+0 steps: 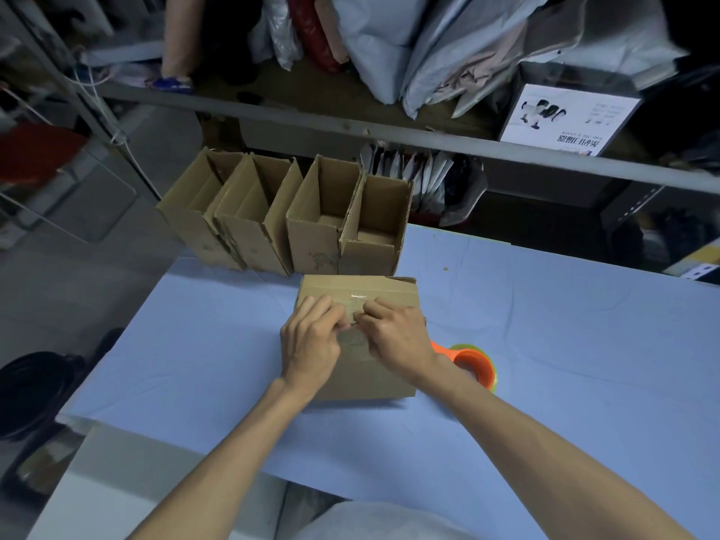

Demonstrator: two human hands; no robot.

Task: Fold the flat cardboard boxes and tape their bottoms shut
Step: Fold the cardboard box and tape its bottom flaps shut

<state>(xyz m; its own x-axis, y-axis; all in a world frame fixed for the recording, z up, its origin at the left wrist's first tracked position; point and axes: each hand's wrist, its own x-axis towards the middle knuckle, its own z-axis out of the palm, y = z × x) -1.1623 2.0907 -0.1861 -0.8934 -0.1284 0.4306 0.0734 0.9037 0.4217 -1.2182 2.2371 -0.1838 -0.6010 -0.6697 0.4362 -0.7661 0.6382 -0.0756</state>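
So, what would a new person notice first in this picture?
First, the left hand and the right hand, meeting with bent fingers on the tape on top of a closed cardboard box in the middle of the blue table. Behind it, a row of four open boxes stands at the far edge. An orange tape roll lies beside the right wrist.

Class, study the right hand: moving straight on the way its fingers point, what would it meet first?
Probably the left hand: the right hand's fingers point left and away across the box, straight at the left fingers over the tape. Both seem level on the box.
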